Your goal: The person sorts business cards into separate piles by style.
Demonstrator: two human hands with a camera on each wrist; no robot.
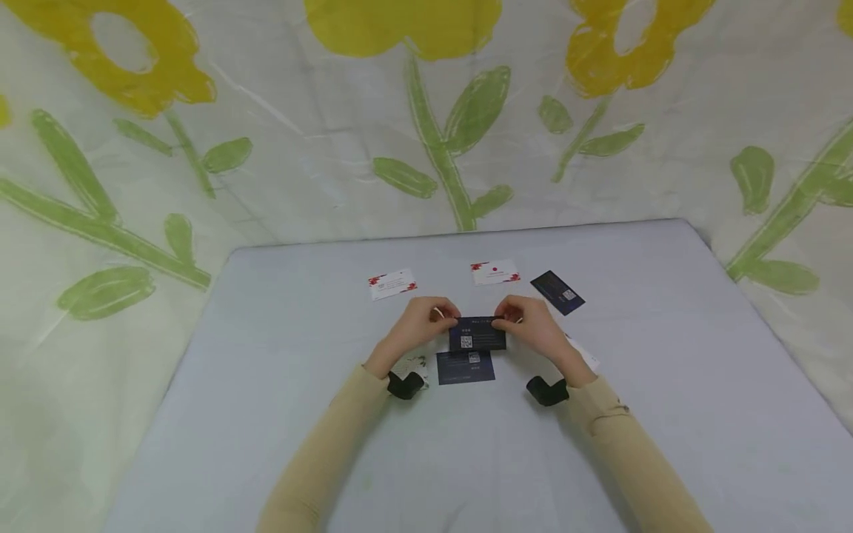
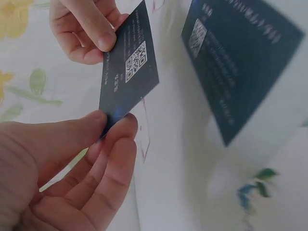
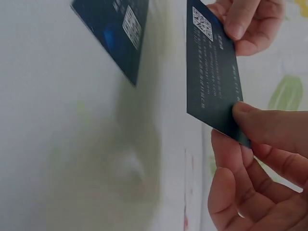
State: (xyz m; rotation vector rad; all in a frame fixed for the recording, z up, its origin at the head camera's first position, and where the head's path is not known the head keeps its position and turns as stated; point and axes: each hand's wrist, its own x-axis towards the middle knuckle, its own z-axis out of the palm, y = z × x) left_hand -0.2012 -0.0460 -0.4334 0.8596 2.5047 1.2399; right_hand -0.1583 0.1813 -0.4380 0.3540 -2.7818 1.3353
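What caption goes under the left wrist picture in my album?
Left hand and right hand pinch one dark card near another card.

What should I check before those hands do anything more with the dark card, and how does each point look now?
1. Left hand pinches the held card: ok.
2. Right hand pinches it too: ok.
3. Its QR code is uncovered by fingers: ok.
4. White card near the right wrist is fully visible in the head view: not ok, partly hidden.
5. Held card's reverse: cannot tell.
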